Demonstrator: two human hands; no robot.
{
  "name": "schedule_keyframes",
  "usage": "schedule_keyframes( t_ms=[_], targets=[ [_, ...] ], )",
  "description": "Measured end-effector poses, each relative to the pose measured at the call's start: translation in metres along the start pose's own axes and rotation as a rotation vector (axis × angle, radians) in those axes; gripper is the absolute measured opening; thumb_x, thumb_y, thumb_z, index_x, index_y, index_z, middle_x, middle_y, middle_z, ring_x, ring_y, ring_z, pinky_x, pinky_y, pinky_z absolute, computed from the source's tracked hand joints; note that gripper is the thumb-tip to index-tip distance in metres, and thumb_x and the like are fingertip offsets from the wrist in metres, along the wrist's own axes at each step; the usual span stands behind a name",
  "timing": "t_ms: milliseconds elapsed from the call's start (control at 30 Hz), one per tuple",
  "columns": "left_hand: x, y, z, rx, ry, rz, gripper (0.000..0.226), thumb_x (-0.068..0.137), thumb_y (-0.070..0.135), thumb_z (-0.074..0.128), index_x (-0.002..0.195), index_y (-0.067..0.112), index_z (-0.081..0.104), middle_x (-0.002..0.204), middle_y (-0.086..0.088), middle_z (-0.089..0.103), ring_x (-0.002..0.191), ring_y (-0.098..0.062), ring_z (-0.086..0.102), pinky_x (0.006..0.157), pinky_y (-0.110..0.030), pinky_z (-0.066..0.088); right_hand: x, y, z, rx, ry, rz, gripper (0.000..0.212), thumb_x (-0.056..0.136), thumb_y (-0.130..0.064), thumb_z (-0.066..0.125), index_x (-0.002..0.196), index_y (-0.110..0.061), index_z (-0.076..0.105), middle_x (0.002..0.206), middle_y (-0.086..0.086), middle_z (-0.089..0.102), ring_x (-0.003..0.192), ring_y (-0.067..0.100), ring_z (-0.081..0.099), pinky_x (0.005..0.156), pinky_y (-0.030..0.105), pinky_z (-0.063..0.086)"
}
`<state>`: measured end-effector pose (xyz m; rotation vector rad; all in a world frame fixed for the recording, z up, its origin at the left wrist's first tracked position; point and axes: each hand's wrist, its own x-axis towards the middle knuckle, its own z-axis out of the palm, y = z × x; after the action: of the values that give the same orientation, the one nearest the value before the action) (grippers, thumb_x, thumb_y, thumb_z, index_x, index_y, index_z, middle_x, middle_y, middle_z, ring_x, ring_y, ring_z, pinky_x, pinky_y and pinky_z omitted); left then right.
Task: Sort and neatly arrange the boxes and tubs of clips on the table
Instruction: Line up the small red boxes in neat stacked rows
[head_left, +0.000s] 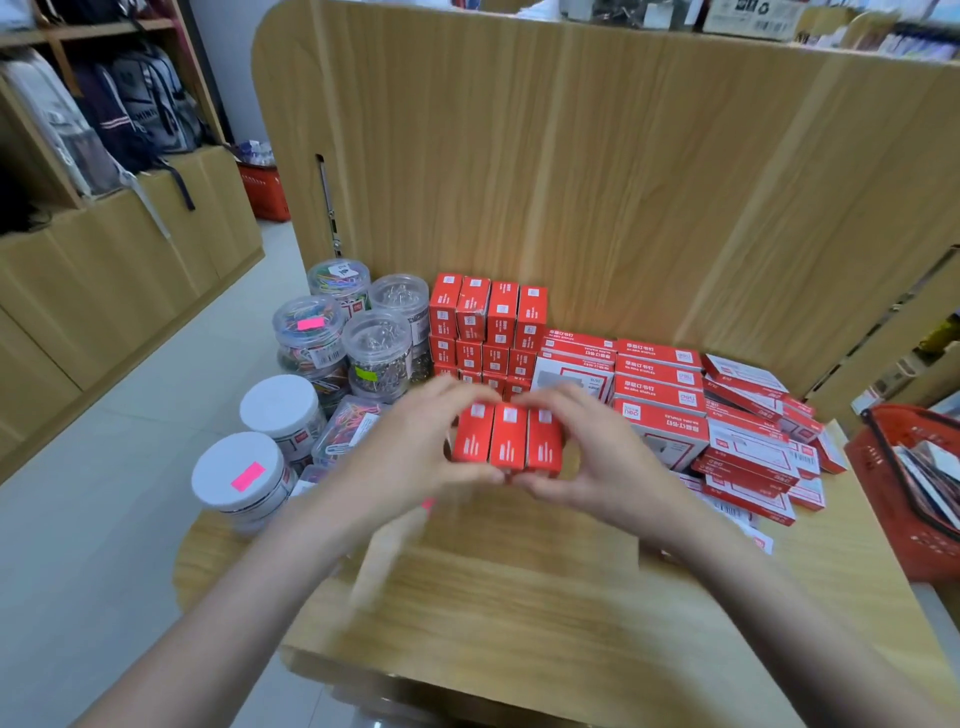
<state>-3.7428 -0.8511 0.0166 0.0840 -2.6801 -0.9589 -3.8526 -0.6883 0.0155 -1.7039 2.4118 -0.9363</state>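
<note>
Both grips, left hand (415, 447) and right hand (597, 457), clasp three glossy red cardboard boxes (508, 439).

Two bare forearms enter from the bottom edge, one from the lower left, one from the lower right. No sleeve shows on either arm up to the frame edge. Left hand (415, 457) bare: no ring, watch or bracelet visible on it. Right hand (587, 457) bare too, wrist plain, no band. Both hands slim, fingers long. Left forearm is motion-blurred along its upper edge, so fine detail there cannot be read. Nails too blurred to tell length or polish. Right thumb and fingers show plain. Nothing else of the person is in view: no torso, no clothing, no legs.
</note>
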Motion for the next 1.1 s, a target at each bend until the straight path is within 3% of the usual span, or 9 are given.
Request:
schedule_keyframes(
  t_ms=[100, 233, 400, 533, 667, 833, 933, 1033, 1100],
  targets=[
    [0.031, 0.014, -0.039, 0.090, 0.109, 0.039, 0.064, 0.063, 0.032, 0.084, 0.120, 0.020, 0.057, 0.107, 0.005, 0.052, 0.098, -0.012, 0.054, 0.086, -0.030, 0.045, 0.039, -0.007, -0.030, -0.032, 0.144, -0.066, 0.061, 0.063, -0.031, 0.072, 0.117, -0.008, 0.054, 0.107, 0.006, 0.052, 0.099, 0.008, 0.047, 0.085, 0.005, 0.031],
    [0.075, 0.021, -0.085, 0.235, 0.161, 0.040, 0.063, 0.065, 0.031, 0.081, 0.122, 0.020, 0.056, 0.108, -0.002, 0.054, 0.101, -0.019, 0.054, 0.090, -0.038, 0.045, 0.090, -0.013, -0.056, -0.050, 0.241, -0.068, 0.056, 0.065, -0.025, 0.076, 0.114, -0.008, 0.054, 0.106, 0.007, 0.050, 0.096, 0.012, 0.048, 0.082, 0.016, 0.037],
    [0.104, -0.005, -0.087, 0.306, 0.085, -0.069, 0.061, 0.072, 0.029, 0.077, 0.128, 0.019, 0.053, 0.120, -0.008, 0.049, 0.111, -0.022, 0.051, 0.100, -0.038, 0.039, 0.120, -0.003, -0.043, -0.082, 0.179, 0.065, 0.059, 0.072, -0.020, 0.076, 0.125, -0.010, 0.052, 0.111, 0.007, 0.038, 0.105, 0.014, 0.043, 0.090, 0.009, 0.025],
    [0.101, -0.022, -0.075, 0.204, 0.119, -0.090, 0.054, 0.075, 0.020, 0.075, 0.126, 0.017, 0.055, 0.120, -0.006, 0.046, 0.112, -0.022, 0.051, 0.100, -0.039, 0.042, 0.114, 0.008, -0.025, -0.114, 0.232, 0.092, 0.053, 0.075, -0.020, 0.074, 0.123, -0.008, 0.055, 0.121, 0.014, 0.039, 0.117, 0.027, 0.043, 0.106, 0.032, 0.033],
    [0.098, -0.021, -0.075, 0.248, 0.083, -0.069, 0.056, 0.077, 0.020, 0.073, 0.129, 0.018, 0.052, 0.127, -0.004, 0.044, 0.114, -0.016, 0.048, 0.100, -0.027, 0.038, 0.114, 0.012, -0.023, -0.087, 0.226, 0.105, 0.052, 0.077, -0.021, 0.072, 0.124, -0.009, 0.053, 0.119, 0.012, 0.040, 0.113, 0.027, 0.046, 0.098, 0.041, 0.043],
    [0.052, -0.014, -0.071, 0.260, 0.335, 0.033, 0.033, 0.085, 0.018, 0.065, 0.117, 0.013, 0.060, 0.121, 0.001, 0.050, 0.108, -0.003, 0.044, 0.093, -0.011, 0.031, 0.085, -0.001, -0.023, -0.107, 0.395, -0.076, 0.032, 0.081, -0.023, 0.063, 0.108, -0.006, 0.060, 0.109, 0.010, 0.050, 0.101, 0.021, 0.050, 0.088, 0.027, 0.042],
    [0.012, -0.014, -0.056, 0.252, 0.397, 0.078, 0.022, 0.084, 0.017, 0.054, 0.103, 0.010, 0.066, 0.110, 0.002, 0.056, 0.103, -0.005, 0.049, 0.091, -0.008, 0.031, 0.061, -0.003, 0.006, -0.072, 0.255, -0.184, 0.026, 0.081, -0.030, 0.057, 0.094, -0.008, 0.064, 0.101, 0.007, 0.057, 0.094, 0.019, 0.048, 0.085, 0.023, 0.035],
    [-0.005, -0.023, -0.046, 0.224, 0.396, 0.054, 0.028, 0.085, 0.022, 0.048, 0.100, 0.010, 0.068, 0.109, -0.002, 0.058, 0.102, -0.013, 0.052, 0.091, -0.021, 0.037, 0.052, 0.000, 0.049, -0.065, -0.071, -0.175, 0.040, 0.076, -0.041, 0.060, 0.100, -0.009, 0.062, 0.104, 0.007, 0.060, 0.095, 0.015, 0.040, 0.084, 0.023, 0.027],
    [-0.009, -0.026, -0.044, 0.216, 0.392, 0.020, 0.030, 0.084, 0.024, 0.046, 0.099, 0.011, 0.067, 0.109, -0.003, 0.059, 0.102, -0.016, 0.053, 0.091, -0.031, 0.041, 0.050, -0.002, 0.069, -0.047, -0.220, -0.146, 0.041, 0.076, -0.035, 0.065, 0.104, -0.005, 0.059, 0.106, 0.010, 0.060, 0.096, 0.014, 0.037, 0.086, 0.024, 0.026]
  ],
)
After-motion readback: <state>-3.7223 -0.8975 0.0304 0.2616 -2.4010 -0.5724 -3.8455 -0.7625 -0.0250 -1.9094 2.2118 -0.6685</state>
